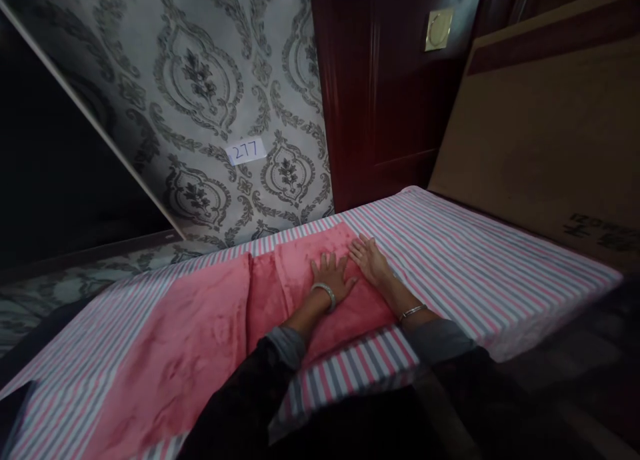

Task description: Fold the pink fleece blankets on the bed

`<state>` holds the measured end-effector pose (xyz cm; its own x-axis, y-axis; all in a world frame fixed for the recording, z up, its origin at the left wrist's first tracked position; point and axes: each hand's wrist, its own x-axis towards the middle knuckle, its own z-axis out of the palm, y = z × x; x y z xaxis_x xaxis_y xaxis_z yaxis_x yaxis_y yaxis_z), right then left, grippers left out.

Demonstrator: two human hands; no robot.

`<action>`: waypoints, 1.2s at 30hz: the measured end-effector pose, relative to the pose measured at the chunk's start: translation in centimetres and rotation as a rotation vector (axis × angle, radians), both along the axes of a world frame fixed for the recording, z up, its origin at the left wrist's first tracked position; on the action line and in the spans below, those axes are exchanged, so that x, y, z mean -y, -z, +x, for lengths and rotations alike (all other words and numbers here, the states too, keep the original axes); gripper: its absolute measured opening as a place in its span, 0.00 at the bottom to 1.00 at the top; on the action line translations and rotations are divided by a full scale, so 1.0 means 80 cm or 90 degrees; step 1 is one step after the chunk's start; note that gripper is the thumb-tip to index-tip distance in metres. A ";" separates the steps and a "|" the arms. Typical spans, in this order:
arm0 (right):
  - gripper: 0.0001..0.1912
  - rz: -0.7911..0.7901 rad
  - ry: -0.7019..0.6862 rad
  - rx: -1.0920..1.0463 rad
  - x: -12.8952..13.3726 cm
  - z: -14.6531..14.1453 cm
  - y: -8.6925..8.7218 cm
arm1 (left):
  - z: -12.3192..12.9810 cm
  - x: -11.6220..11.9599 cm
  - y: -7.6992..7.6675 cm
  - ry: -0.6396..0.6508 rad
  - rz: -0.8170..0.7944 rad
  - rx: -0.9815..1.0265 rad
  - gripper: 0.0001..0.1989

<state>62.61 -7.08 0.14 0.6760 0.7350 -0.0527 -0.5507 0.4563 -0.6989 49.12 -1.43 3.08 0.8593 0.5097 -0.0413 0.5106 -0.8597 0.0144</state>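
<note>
A plush pink cloth (185,347), like a blanket, lies spread over a striped table cover, with its right part folded over in layers. My left hand (331,277) rests flat on that folded part, fingers spread, a bracelet at the wrist. Close by on the right, my right hand (369,259) lies along the cloth's right edge with its fingers stretched out; it also wears a bangle. Neither hand grips the fabric. My forearms hide some of the cloth's near side.
The striped cover (450,247) extends to both sides of the cloth. A large cardboard box (545,133) leans at the right. Behind stand patterned wallpaper with a paper label (246,151) reading 277 and a dark red door (380,100). A black screen (65,153) is at the left.
</note>
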 end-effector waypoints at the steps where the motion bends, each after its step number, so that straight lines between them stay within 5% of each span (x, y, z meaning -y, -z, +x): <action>1: 0.31 -0.011 -0.005 0.033 0.001 0.001 -0.001 | -0.007 -0.004 -0.001 -0.014 -0.001 -0.004 0.40; 11: 0.43 -0.236 -0.045 0.492 0.008 0.000 -0.008 | -0.099 -0.051 -0.023 -0.094 0.018 -0.077 0.39; 15: 0.42 -0.249 -0.034 0.431 0.019 0.002 -0.034 | -0.105 -0.041 -0.043 -0.108 0.000 -0.071 0.37; 19: 0.39 -0.205 0.014 0.339 0.051 0.003 -0.049 | -0.086 0.014 -0.054 -0.048 0.015 -0.016 0.35; 22: 0.40 -0.185 0.007 0.399 0.073 -0.009 -0.034 | -0.066 0.065 -0.039 0.071 -0.015 0.002 0.36; 25: 0.44 -0.230 0.004 0.450 0.083 -0.025 -0.007 | -0.054 0.095 -0.017 0.101 -0.051 -0.021 0.36; 29: 0.40 -0.191 0.009 0.401 0.085 -0.032 0.012 | -0.065 0.094 -0.004 0.089 -0.067 -0.042 0.38; 36: 0.40 -0.170 0.017 0.355 0.081 -0.028 0.012 | -0.125 0.078 -0.004 0.026 0.002 -0.055 0.42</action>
<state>60.35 -13.54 -0.82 0.6724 0.7281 0.1334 -0.0613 0.2343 -0.9702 39.10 -7.66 3.41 0.8724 0.4752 -0.1143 0.4750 -0.8794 -0.0304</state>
